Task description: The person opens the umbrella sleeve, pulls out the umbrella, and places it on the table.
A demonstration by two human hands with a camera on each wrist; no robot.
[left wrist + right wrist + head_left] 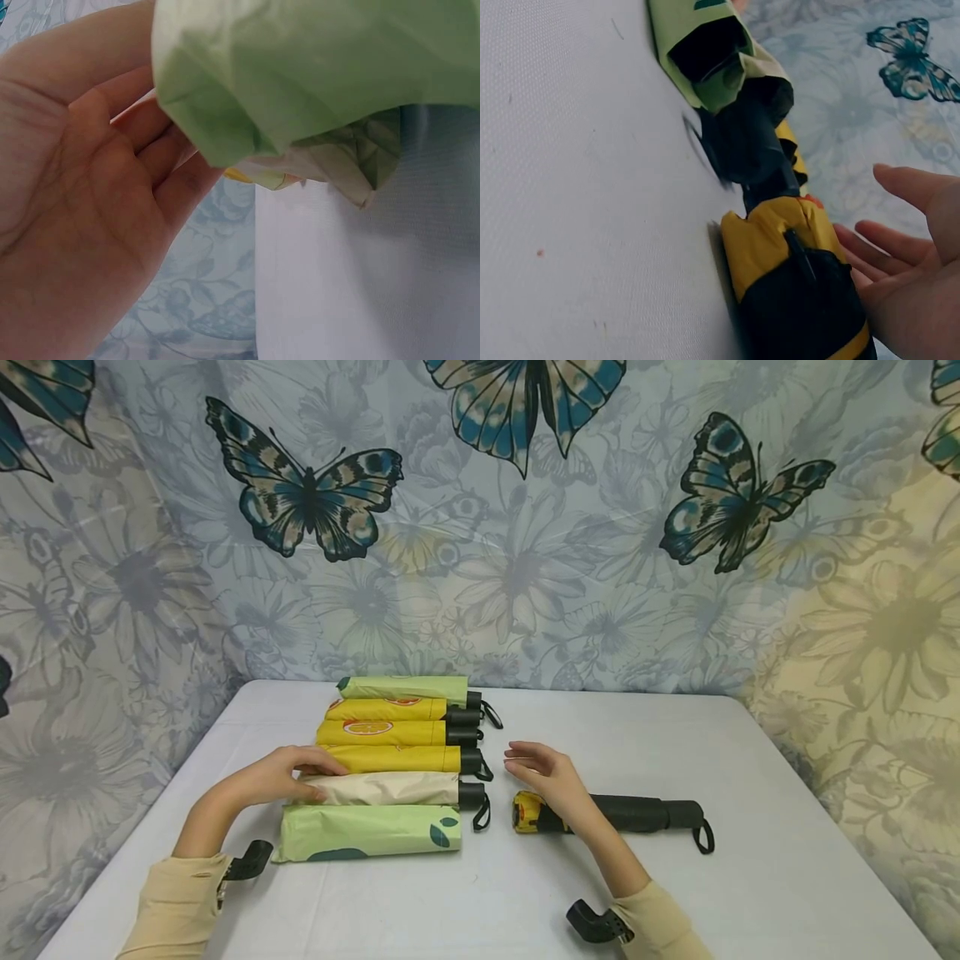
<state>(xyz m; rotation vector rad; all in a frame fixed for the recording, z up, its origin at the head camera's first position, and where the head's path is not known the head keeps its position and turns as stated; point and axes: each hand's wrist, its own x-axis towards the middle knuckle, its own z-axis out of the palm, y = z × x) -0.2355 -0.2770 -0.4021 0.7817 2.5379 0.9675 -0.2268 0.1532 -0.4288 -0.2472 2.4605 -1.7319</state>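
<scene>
Touching cream umbrella (405, 789): the left hand (273, 774) bends thumb and fingers around its left end, thumb on the near side; the cloth is thin and creased.
Right hand (551, 777): relaxed, fingers gently curved and apart from the thumb, holding nothing; its wrist crosses above the black umbrella.
Front green umbrella (375, 831): smooth, pale fabric with dark leaf prints, just beside the cream one; the right wrist view shows its gaping, dark-mouthed right end.
Yellow umbrellas (397, 760): three slim rolls beyond the cream one, glossy, with citrus-slice prints showing on two.
Back green umbrella (405, 687): last of the row, close to the counter's far edge.
Handles (471, 795): stubby black cylinders facing right, several with looped straps.
Black umbrella (626, 812): long, with a puckered yellow end, right of the row across a narrow white gap.
Counter (480, 910): white, finely textured, round-cornered at the back; broad surface stretches from the black umbrella to the right edge.
</scene>
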